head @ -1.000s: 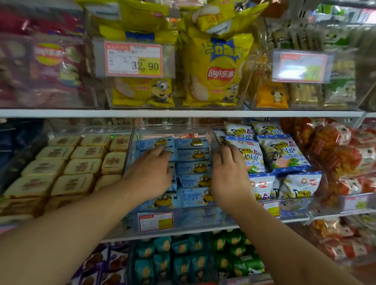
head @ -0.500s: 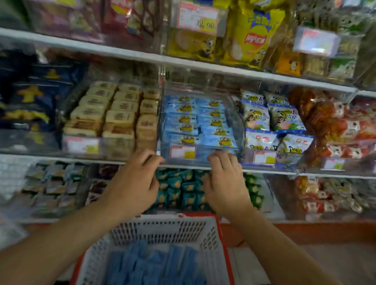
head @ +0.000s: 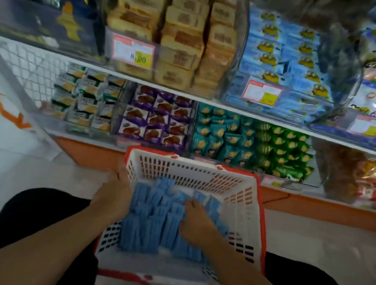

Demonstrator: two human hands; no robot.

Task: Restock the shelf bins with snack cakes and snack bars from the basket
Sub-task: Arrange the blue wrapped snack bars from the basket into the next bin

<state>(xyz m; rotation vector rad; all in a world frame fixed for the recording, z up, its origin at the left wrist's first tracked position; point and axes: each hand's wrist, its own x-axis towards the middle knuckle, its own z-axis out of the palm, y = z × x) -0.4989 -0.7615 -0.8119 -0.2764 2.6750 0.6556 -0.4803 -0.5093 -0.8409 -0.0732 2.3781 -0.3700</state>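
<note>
A white basket with a red rim sits on the floor between my knees, holding several blue snack bars standing on end. My left hand lies along the left side of the pile by the basket's left wall, fingers stretched forward. The fingers of my right hand curl down into the tops of the blue bars on the pile's right side. On the shelf above, a clear bin holds matching blue snack packs.
Beige snack cakes fill the bin left of the blue one. The lower shelf carries purple, teal and green packs. An orange plinth runs along the floor behind the basket.
Both hands left the blue shelf bin and dropped into the basket. My view tilted down from the shelves to the basket and floor.
</note>
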